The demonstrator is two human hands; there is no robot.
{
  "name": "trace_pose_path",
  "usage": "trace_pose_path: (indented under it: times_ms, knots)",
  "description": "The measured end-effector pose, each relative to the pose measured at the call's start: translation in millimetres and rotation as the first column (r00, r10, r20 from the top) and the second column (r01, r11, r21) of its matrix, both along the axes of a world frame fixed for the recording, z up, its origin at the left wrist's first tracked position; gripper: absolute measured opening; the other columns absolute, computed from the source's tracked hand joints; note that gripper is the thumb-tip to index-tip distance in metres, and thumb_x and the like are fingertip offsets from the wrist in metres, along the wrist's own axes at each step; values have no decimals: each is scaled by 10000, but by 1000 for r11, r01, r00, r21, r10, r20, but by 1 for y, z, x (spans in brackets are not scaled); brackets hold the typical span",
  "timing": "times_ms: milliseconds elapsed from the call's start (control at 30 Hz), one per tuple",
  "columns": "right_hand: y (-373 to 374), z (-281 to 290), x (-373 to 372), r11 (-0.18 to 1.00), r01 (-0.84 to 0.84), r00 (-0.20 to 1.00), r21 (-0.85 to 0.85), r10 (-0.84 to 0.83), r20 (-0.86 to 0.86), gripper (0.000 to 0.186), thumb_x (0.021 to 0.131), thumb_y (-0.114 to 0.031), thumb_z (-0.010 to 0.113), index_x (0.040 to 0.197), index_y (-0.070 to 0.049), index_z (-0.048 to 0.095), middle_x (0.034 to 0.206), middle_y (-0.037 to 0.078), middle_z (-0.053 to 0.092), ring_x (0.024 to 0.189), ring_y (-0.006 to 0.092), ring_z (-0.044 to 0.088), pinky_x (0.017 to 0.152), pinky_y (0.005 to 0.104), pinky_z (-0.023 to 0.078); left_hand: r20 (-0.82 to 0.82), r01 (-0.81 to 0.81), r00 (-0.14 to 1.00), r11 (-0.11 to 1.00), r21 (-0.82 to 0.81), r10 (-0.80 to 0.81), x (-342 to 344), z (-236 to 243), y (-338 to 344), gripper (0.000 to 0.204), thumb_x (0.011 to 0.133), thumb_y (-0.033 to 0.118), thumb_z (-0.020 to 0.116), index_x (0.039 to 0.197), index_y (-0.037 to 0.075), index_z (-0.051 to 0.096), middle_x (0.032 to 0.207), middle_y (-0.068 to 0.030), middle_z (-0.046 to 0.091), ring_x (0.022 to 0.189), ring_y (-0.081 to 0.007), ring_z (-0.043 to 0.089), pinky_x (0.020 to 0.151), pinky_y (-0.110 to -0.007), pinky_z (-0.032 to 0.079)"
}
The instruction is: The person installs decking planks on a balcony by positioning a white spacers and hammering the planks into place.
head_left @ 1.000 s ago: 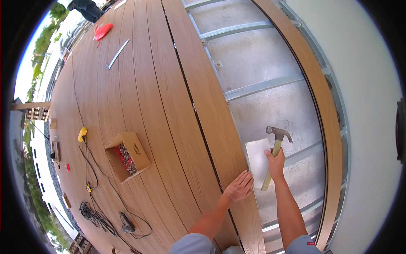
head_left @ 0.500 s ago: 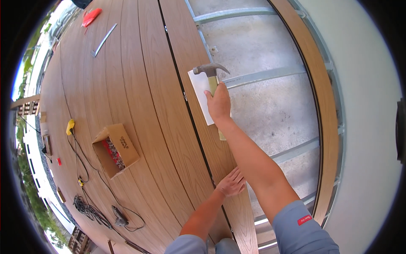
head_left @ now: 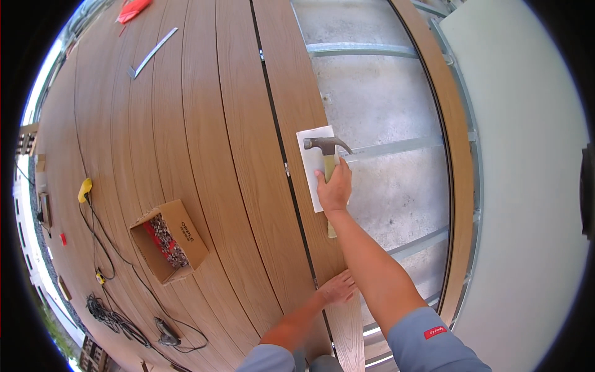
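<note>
Right hand [head_left: 335, 189] wraps its fingers around one hammer [head_left: 328, 162] near the frame's centre, thumb against one white panel [head_left: 310, 168]. Both appear over one plank [head_left: 294, 80]. Left hand [head_left: 338, 287], flat with fingers slightly apart, rests on that plank, lower centre. One carton [head_left: 192, 248] with many metal pieces [head_left: 170, 245] sits left of centre; one drill [head_left: 167, 335], lower left; one square [head_left: 155, 53], upper left.

The right sleeve [head_left: 424, 352] is grey-blue cloth bearing a small rectangular red label [head_left: 436, 333] with pale lettering. Its hem curves just above the label; beyond that, the right forearm [head_left: 377, 270] and right hand [head_left: 335, 187] are bare. Well left of the label, the left sleeve [head_left: 269, 359] is grey-blue too, and the left hand [head_left: 338, 288] bare.
</note>
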State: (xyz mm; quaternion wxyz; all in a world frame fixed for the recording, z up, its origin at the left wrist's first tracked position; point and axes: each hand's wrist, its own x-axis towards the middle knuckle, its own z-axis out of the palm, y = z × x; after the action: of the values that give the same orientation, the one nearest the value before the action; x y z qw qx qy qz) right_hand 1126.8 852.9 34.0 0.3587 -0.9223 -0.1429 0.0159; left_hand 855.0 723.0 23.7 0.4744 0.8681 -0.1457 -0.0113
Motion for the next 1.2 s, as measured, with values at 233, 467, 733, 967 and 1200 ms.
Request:
trace_pose_path:
  times_ms: [233,467,733,967,1200]
  knots:
    - [-7,4,7,1000,-9,1000,-21,9,-22,553,822,-229,815,1207,83,569,1431,287,523,1239,476,511,1060,525,422,279,-271,939,932,241,201,134,41,266,342,727,73,698,1067,32,683,1148,-158,620,1068,-367,603,962,-488,496]
    - [-4,13,4,997,8,996,-80,-14,-85,513,824,-195,810,1188,68,562,1425,274,511,1198,460,526,1022,507,447,210,-366,931,764,532,300,301,26,365,531,979,90,547,1498,-1,483,1603,-151,424,1506,-334,366,1256,-461,289]
    - [-3,19,9,998,-4,995,-55,-2,-98,413,796,-217,821,986,51,571,1423,279,512,1181,476,530,1017,535,447,106,-299,951,776,555,291,304,21,364,545,987,109,534,1515,-7,466,1630,-157,394,1520,-323,354,1262,-454,281]
    - [3,23,16,995,-25,991,-96,12,-135,419,814,-202,818,1005,48,542,1418,287,504,1150,480,531,991,534,448,88,-307,947,782,542,310,306,17,370,552,957,75,527,1503,5,495,1616,-150,422,1512,-332,369,1255,-470,294]
    - [-2,22,13,994,-29,981,-106,8,-193,412,804,-217,820,980,53,563,1361,302,523,1153,493,529,988,544,460,77,-320,941,792,520,330,309,15,367,553,954,66,527,1505,20,505,1604,-147,446,1500,-329,395,1246,-476,315]
